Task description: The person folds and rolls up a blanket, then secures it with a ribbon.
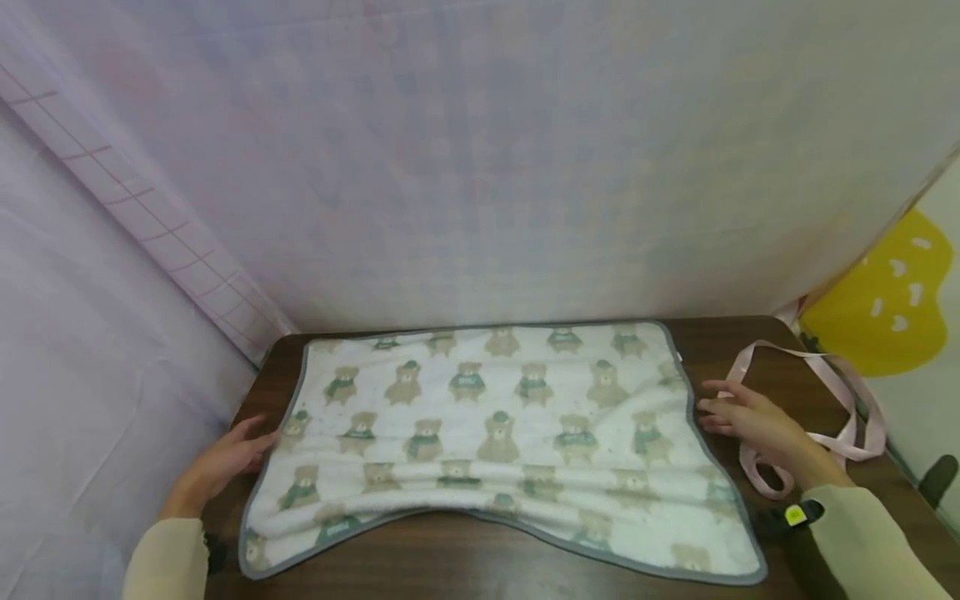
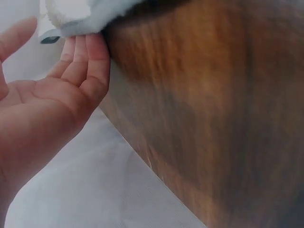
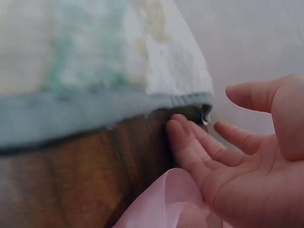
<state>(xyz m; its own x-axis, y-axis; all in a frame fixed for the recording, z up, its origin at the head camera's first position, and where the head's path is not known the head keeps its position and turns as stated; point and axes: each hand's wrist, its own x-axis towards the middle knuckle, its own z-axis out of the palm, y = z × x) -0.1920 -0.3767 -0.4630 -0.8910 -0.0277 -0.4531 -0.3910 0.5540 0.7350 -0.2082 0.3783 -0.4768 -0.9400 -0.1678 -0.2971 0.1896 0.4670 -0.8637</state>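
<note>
bear-print blanket (image 1: 498, 400) lies on worktop (image 1: 450, 554). left hand (image 1: 222, 465): fingers loosely extended at its edge, grasping nothing. right hand (image 1: 768, 433): same, near opposite edge, beside pink ribbon (image 3: 154, 204).

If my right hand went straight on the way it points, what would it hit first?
Probably the grey edge of the bear-print blanket; your right hand looks very close, though whether it already touches is unclear.

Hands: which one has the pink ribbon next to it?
The right hand, by the right side of the blanket: the pink ribbon lies in loops beside it. The left hand, at the opposite side, has no ribbon near it.
</note>
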